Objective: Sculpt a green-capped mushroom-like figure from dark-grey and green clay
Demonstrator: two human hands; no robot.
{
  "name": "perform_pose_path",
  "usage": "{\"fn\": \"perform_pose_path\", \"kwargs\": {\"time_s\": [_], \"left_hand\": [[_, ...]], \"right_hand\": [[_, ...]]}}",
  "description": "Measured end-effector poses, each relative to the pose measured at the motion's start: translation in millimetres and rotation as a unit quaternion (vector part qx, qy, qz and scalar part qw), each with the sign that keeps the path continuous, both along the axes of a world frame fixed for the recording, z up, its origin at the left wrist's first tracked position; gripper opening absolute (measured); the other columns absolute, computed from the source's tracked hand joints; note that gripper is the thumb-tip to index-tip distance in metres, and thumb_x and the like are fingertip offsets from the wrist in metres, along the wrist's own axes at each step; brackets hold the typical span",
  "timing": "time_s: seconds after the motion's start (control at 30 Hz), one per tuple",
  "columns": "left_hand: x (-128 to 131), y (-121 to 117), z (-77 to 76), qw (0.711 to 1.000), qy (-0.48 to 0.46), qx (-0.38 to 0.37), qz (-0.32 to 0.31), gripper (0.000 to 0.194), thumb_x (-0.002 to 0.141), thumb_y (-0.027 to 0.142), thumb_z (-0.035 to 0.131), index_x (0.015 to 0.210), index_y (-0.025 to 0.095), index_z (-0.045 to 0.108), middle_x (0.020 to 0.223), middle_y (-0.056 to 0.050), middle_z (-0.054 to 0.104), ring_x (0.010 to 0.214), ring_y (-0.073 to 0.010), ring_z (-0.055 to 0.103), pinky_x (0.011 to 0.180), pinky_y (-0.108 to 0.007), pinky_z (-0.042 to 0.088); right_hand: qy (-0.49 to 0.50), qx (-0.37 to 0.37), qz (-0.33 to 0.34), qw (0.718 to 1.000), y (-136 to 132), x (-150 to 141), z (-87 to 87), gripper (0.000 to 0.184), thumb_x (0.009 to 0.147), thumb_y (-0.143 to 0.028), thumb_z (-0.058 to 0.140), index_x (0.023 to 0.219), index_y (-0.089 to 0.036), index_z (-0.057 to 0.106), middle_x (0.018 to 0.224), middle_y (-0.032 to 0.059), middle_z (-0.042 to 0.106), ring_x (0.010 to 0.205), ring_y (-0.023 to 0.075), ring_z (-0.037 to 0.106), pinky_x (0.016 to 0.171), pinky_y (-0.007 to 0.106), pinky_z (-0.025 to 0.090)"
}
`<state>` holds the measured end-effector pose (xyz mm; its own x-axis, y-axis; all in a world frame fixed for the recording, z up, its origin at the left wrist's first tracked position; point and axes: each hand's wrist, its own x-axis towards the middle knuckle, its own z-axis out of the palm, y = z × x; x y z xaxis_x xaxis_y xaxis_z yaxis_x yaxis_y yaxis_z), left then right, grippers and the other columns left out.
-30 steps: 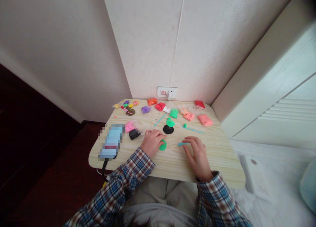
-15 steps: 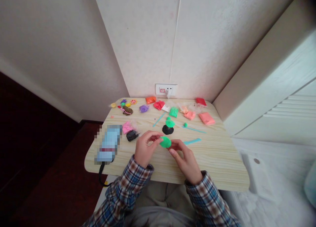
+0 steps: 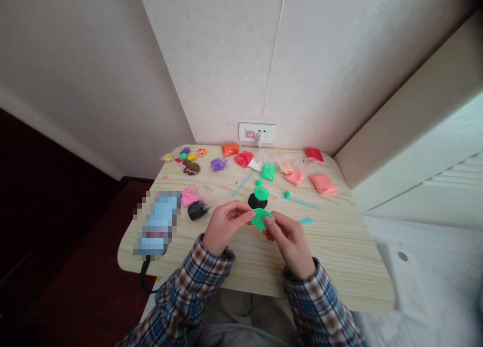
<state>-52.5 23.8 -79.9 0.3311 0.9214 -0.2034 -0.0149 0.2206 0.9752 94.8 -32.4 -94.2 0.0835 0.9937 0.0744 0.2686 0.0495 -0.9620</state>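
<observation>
A flat green clay disc [image 3: 261,219] is held above the table between both hands. My left hand [image 3: 225,223] pinches its left edge with thumb and fingers. On the right edge, my right hand [image 3: 290,238] grips it with the thumb on top and the fingers behind. Just beyond stands a black clay base [image 3: 257,201] with a green clay piece [image 3: 261,193] on top. A small green ball [image 3: 259,183] shows behind that piece. Another green ball [image 3: 287,194] lies by the thin blue tool [image 3: 305,203]. A wider blue tool [image 3: 307,221] is partly hidden by my right hand.
Clay packets line the far side of the wooden table [image 3: 339,266], among them orange [image 3: 230,149], green [image 3: 268,171] and salmon [image 3: 323,184]. Pink [image 3: 189,196] and black [image 3: 197,210] packets lie left, near a blurred-out device [image 3: 159,223] with a cable. Small clay figures [image 3: 190,166] sit at the back left.
My right thumb has moved onto the face of the green disc, which now looks flatter towards me. The view has shifted slightly, and both hands stay over the table.
</observation>
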Motion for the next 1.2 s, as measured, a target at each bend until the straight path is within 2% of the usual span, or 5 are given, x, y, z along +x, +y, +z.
{"fn": "perform_pose_path", "kwargs": {"time_s": [0.2,0.57,0.7,1.03,1.2], "left_hand": [[3,1,1.0,0.997,-0.029,-0.057,-0.039,0.032,0.061,0.037,0.076,0.078,0.013,0.066,0.076,-0.003,0.069,0.07,-0.0138,0.062,0.069,-0.026,0.05],[2,-1,3.7,0.999,-0.008,-0.042,-0.032,0.028,0.059,0.035,0.078,0.061,0.013,0.061,0.057,0.001,0.061,0.056,-0.011,0.057,0.059,-0.024,0.048],[-2,-2,5.6,0.998,-0.014,-0.045,-0.049,0.025,0.06,0.033,0.077,0.072,0.014,0.067,0.071,-0.003,0.068,0.068,-0.0147,0.062,0.067,-0.026,0.05],[-1,-7,7.3,0.998,0.038,0.04,-0.029,0.015,0.067,0.024,0.069,0.058,0.014,0.063,0.057,0.001,0.06,0.06,-0.0115,0.054,0.062,-0.023,0.045],[-3,-11,7.3,0.998,-0.012,-0.022,-0.052,0.018,0.065,0.029,0.073,0.066,0.013,0.065,0.063,0.0,0.063,0.062,-0.0122,0.057,0.062,-0.024,0.046]], "right_hand": [[0.009,-0.003,0.006,1.0,2,0,-1.3,0.039,0.089,-0.042,0.046,0.058,-0.018,0.053,0.053,-0.0014,0.052,0.053,0.0108,0.047,0.054,0.024,0.036],[-0.078,0.041,0.057,0.994,2,1,10.3,0.036,0.09,-0.034,0.045,0.057,-0.019,0.049,0.054,-0.0016,0.051,0.055,0.0117,0.047,0.056,0.025,0.037],[-0.091,0.042,0.056,0.993,0,2,9.9,0.035,0.09,-0.033,0.045,0.058,-0.02,0.048,0.054,-0.001,0.051,0.056,0.0126,0.048,0.056,0.026,0.037],[-0.138,0.052,0.086,0.985,-4,0,13.2,0.031,0.09,-0.036,0.045,0.063,-0.019,0.047,0.059,-0.0015,0.052,0.059,0.0125,0.049,0.059,0.026,0.036],[-0.157,0.08,0.077,0.981,-5,-2,15.7,0.034,0.091,-0.029,0.042,0.059,-0.02,0.043,0.055,-0.0026,0.046,0.055,0.0115,0.044,0.057,0.026,0.034]]}}
